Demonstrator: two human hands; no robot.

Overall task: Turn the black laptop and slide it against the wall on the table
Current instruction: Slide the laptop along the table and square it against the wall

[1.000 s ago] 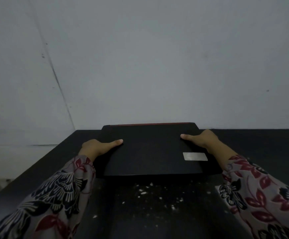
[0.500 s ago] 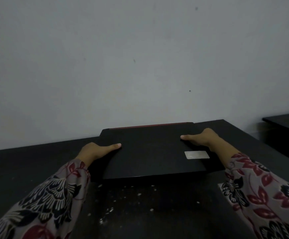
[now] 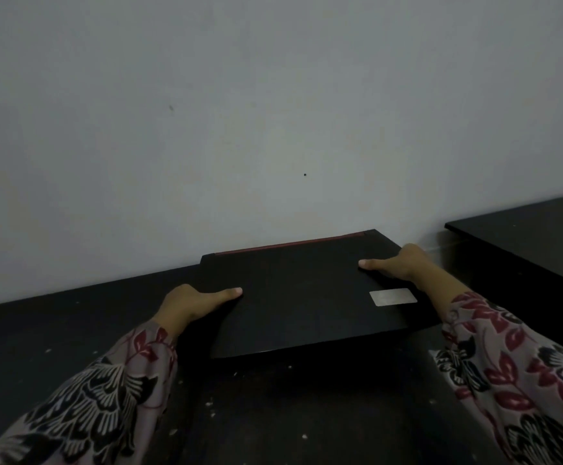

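— Edges and room?
— Closed black laptop point(image 3: 307, 297) flat on the dark surface point(image 3: 72, 330), red-trimmed far edge right at the wall point(image 3: 273, 129), no gap visible there. Near edge slanted, right end farther back than the left. Bare stretch of surface to the left, speckled with pale flecks; more of it in front, between the patterned sleeves point(image 3: 105, 397). On the right, surface edge close beside the laptop, then a gap, then a second dark table point(image 3: 525, 236).
— Hands?
— Left hand point(image 3: 192, 302) clasped on the left side edge, thumb laid across the lid. Right hand point(image 3: 404, 263) clasped on the right side edge, thumb likewise on top, just behind a silver sticker point(image 3: 393, 297). Fingers below the edges hidden.
— Against half a second ago?
— Same grips. Laptop now skewed more in the view, right side higher. Second table nearer in view, more of it showing. Left stretch of surface longer.
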